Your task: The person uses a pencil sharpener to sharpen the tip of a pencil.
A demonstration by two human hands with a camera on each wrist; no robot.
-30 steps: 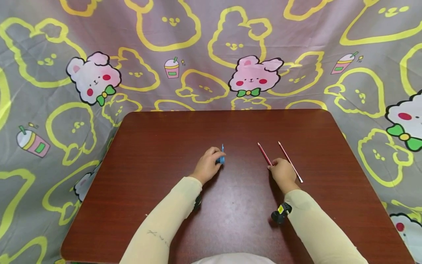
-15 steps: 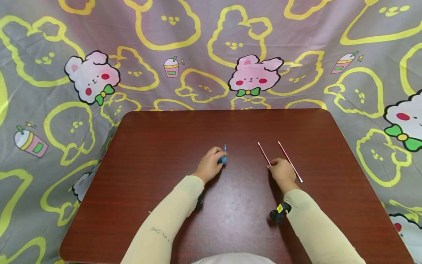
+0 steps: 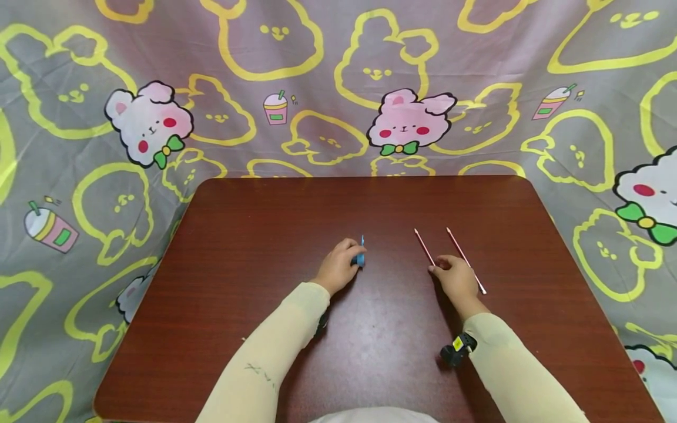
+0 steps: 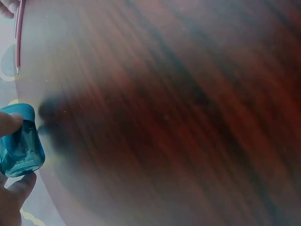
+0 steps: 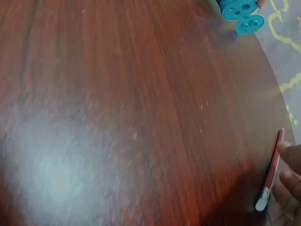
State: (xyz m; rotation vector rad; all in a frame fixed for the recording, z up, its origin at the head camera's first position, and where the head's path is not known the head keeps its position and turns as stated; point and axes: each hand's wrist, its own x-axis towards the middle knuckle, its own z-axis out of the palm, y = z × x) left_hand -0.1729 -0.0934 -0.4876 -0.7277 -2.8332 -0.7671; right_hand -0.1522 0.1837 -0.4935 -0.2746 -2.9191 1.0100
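My left hand (image 3: 338,267) grips a small blue pencil sharpener (image 3: 361,259) near the middle of the table. Its translucent teal body (image 4: 26,150) shows between thumb and fingers in the left wrist view. In the right wrist view its holed face (image 5: 239,8) appears, with the round lid (image 5: 249,24) flipped open. To the right, my right hand (image 3: 456,279) pinches a thin red pencil (image 3: 425,247) near its back end, the tip pointing away. That pencil's white end (image 5: 261,202) shows beside the fingers. A second red pencil (image 3: 459,247) lies just right of it, partly behind the hand.
The dark red-brown table (image 3: 264,223) has rounded corners. A patterned cloth (image 3: 328,59) hangs behind it and along both sides. A black wrist camera (image 3: 456,351) is strapped below my right hand.
My left hand has shifted slightly right with the sharpener. The right wrist has moved a little right and toward me, while its fingertips stay at the same pencil.
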